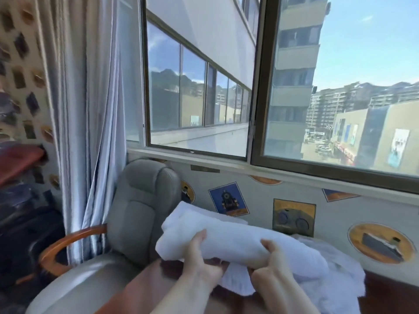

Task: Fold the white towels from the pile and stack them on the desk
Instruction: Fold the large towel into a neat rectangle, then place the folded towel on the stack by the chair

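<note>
Towel (229, 240): white, folded thick, held up w/ both hands above the desk edge, long side running L-R, tilted a bit down to the right.
L hand (199, 259): thumb up on the towel's near face, fingers curled under its bottom edge; clamped on the towel, left of centre.
R hand (272, 262): thumb on top of the near face, fingers curled under; gripping the same towel, right of centre. Hands near each other, not touching.
Pile (340, 275): loose white towels, crumpled, right of and below the grip, lying on the desk; a flap hangs just under the held towel, btw the two hands.
Desk (385, 288): dark red-brown wood, bare part shows right of the pile.
Chair (140, 211): grey padded, wood armrest, left of the grip, behind the L hand.
Curtain (88, 109): pale w/ blue stripes, far left of the chair.
Window (256, 87): above the grip; buildings and sky outside.
Wall (260, 200): under the sill, behind the towel, printed w/ train and ship pics.
</note>
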### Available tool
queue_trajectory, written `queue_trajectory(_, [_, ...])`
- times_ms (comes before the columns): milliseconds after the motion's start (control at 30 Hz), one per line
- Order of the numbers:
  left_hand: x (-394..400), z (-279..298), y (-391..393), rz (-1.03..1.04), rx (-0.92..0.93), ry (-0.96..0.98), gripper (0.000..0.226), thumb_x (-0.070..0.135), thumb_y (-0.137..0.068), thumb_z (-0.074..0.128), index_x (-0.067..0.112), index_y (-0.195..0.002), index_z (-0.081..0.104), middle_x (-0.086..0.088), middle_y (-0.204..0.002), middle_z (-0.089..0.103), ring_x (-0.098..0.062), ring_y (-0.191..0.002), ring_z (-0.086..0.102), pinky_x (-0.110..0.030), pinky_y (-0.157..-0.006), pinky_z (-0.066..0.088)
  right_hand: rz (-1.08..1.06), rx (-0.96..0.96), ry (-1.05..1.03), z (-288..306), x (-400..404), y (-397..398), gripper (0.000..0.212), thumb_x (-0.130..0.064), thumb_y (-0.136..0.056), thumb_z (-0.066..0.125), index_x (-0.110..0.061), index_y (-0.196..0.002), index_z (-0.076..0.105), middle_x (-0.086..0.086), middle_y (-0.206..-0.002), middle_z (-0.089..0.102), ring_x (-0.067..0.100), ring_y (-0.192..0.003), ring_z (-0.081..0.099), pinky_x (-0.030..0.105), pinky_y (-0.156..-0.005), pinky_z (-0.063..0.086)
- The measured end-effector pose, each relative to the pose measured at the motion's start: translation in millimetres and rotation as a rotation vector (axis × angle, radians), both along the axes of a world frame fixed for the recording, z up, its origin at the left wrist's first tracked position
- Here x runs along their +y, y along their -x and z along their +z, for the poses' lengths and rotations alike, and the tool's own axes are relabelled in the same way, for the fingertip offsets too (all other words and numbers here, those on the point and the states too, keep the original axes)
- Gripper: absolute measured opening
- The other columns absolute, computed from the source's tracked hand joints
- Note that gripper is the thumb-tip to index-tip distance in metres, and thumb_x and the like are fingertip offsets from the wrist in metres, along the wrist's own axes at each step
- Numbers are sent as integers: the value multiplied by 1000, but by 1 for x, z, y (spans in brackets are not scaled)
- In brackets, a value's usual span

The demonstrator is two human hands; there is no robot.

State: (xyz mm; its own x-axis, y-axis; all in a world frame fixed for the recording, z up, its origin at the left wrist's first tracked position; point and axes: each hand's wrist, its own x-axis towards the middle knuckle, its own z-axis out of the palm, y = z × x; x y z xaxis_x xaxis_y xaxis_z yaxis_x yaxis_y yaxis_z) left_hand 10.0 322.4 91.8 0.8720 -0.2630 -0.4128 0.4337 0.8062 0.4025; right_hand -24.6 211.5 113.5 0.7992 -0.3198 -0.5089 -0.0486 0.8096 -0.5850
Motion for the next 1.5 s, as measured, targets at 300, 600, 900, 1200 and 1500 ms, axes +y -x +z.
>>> queue_trajectory(300, [12,26,-71,63,-21,35,46,22,-71,73,-2,-107,59,-29,-89,71,-45,-94,66,-58,-90,51,-50,90,-51,33,8,-72,25,-20,-84,66,-5,-75,49,8,-77,52,23,-66,48,35,-64,44])
queue_trajectory(600, [24,9,-188,-120,65,38,56,23,-77,71,-1,-125,53,-25,-113,66,-42,-103,62,-53,-91,51,-212,176,-103,14,26,-173,26,-23,-81,70,-6,-92,53,7,-89,51,22,-67,45,34,-67,43])
queue_trajectory(900, [40,-7,-319,-267,140,17,62,21,-78,75,5,-130,46,-22,-117,62,-41,-105,60,-54,-90,51,-337,217,-41,-3,42,-284,27,-21,-84,71,-7,-91,50,8,-90,47,27,-88,51,39,-94,51])
queue_trajectory(1200, [69,-87,-393,-358,-239,21,39,21,-78,69,17,-116,66,-6,-123,68,-29,-111,65,-43,-99,48,-263,-210,9,-90,36,-345,39,-11,-80,76,-10,-117,66,9,-106,74,24,-94,71,37,-79,59])
queue_trajectory(1500, [81,-174,-389,-251,134,-144,32,19,-86,72,12,-116,64,-11,-100,75,-31,-87,73,-45,-74,59,-328,116,-16,-202,51,-347,30,-11,-82,74,-10,-111,64,7,-108,70,24,-94,67,40,-78,56])
